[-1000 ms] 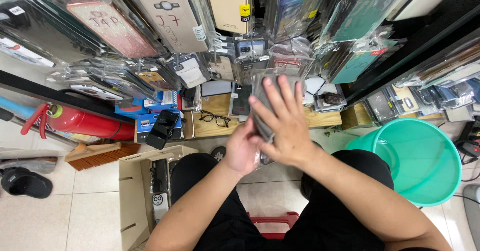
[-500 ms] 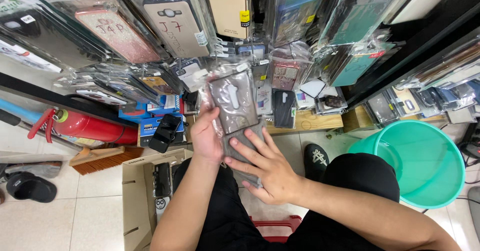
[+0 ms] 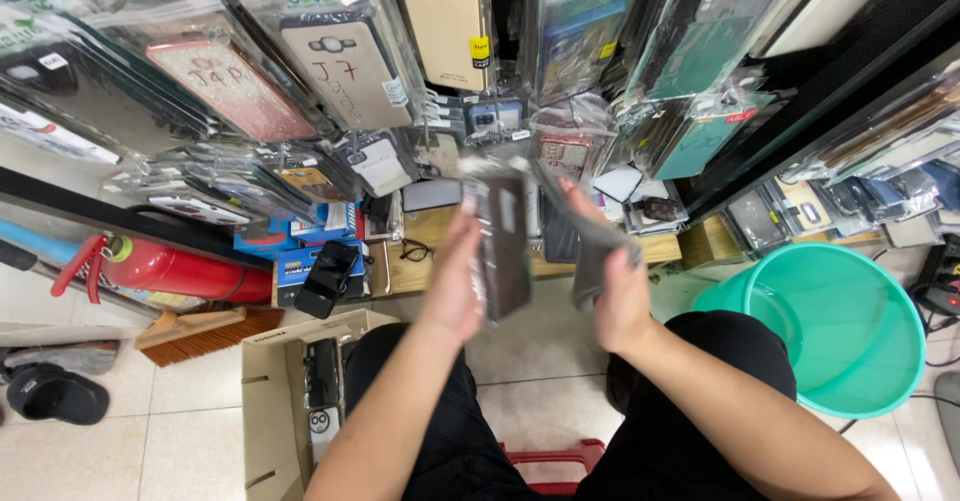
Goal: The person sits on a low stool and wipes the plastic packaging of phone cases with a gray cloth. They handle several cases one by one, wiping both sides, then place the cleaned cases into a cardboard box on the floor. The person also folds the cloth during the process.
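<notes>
Teal tub [image 3: 840, 331] sits on the floor. Left of it, left hand [image 3: 455, 286] clamps a dark phone case [image 3: 505, 246] upright; right hand [image 3: 615, 296] grips a grey sleeve [image 3: 590, 256] just beside. Unpacking step, seemingly; next calls for separating case and sleeve.

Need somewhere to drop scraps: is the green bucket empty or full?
Empty, as far as shows: the green bucket stands upright and its bare inside wall is visible, though its near part is hidden behind the right arm.
</notes>
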